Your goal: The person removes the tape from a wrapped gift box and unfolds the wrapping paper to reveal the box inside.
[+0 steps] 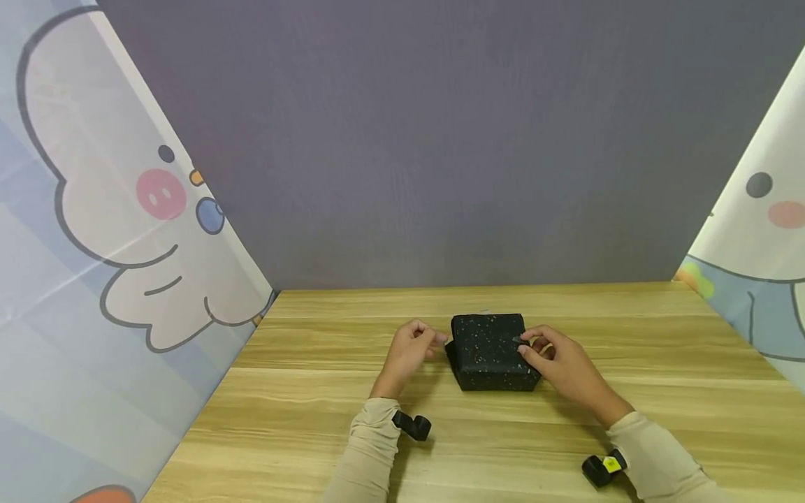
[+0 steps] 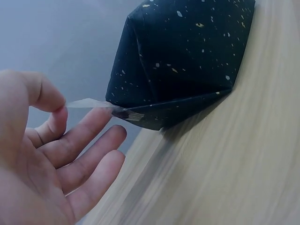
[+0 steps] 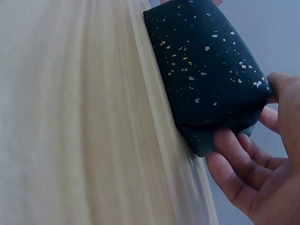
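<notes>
Hiding its inside, the wrapped package (image 1: 487,346) touches right fingers (image 3: 229,178).

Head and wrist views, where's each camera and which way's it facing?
Head: on the head, facing forward and down at the black package; left hand, right hand and sleeves show.
Left wrist: on that wrist, facing the left hand pinching a clear strip.
Right wrist: on that wrist, facing the right hand touching the package.
Both wrist views share the package.
</notes>
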The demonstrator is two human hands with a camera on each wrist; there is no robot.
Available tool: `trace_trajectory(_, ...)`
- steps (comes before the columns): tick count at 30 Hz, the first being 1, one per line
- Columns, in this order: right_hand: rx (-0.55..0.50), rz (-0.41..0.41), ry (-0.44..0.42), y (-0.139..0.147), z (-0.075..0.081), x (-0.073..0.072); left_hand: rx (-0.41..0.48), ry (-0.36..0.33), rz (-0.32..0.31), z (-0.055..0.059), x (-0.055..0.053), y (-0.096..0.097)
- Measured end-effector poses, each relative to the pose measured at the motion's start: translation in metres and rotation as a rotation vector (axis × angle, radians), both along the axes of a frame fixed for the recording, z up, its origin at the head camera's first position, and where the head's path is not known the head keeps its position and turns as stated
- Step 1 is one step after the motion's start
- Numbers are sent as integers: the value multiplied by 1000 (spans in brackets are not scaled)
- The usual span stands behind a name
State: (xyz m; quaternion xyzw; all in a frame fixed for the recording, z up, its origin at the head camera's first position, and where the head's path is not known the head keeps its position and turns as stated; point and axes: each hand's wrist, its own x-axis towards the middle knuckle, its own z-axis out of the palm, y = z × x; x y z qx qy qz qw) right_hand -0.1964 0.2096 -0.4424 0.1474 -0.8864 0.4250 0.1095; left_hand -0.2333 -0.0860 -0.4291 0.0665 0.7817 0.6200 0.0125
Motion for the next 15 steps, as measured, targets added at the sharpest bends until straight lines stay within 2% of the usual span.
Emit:
trace_trajectory(8,9,-3,0,-2,2,2,-8,20,13,-3,-1,0)
trace_trajectory(15,23,-20,1,-4,5,3,-52,53,-5,-5,0,0)
